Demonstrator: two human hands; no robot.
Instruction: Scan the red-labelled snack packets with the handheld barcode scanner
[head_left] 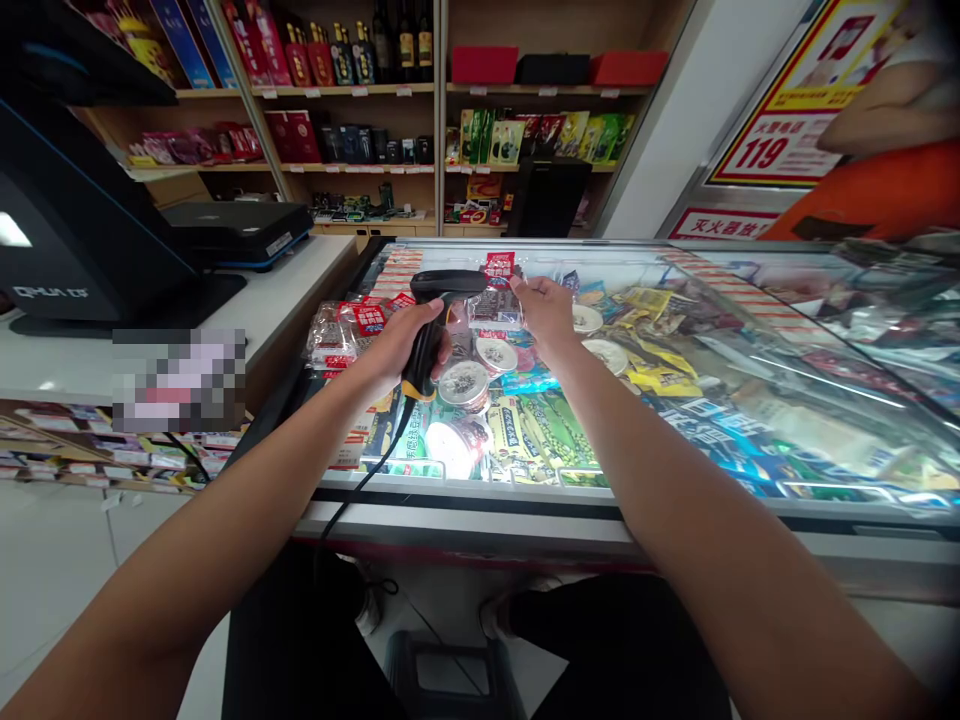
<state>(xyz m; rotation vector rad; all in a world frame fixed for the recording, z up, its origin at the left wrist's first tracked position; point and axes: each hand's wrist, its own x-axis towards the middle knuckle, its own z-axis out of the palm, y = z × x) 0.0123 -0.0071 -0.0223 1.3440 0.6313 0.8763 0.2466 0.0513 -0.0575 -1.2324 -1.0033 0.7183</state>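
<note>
My left hand (411, 342) is wrapped round the grip of a black and yellow barcode scanner (448, 284), its head pointing right. From the scanner's base a black cable (375, 468) hangs over the freezer's front edge. Between the fingers of my right hand (546, 308) is a clear snack packet with a red label (496, 308), held up just beyond the scanner head. More red-labelled packets (337, 335) lie on the freezer's glass top, left of the scanner. Under the glass are round tubs (463, 383) and colourful ice cream wrappers (667, 365).
A white counter (292, 290) on the left carries a dark checkout terminal (82, 200) and a flat black device (236, 232). Shelves of bottles and boxes (345, 95) stand behind. Below me is a dark stool (452, 670). At the far right appears another person's arm (885, 105).
</note>
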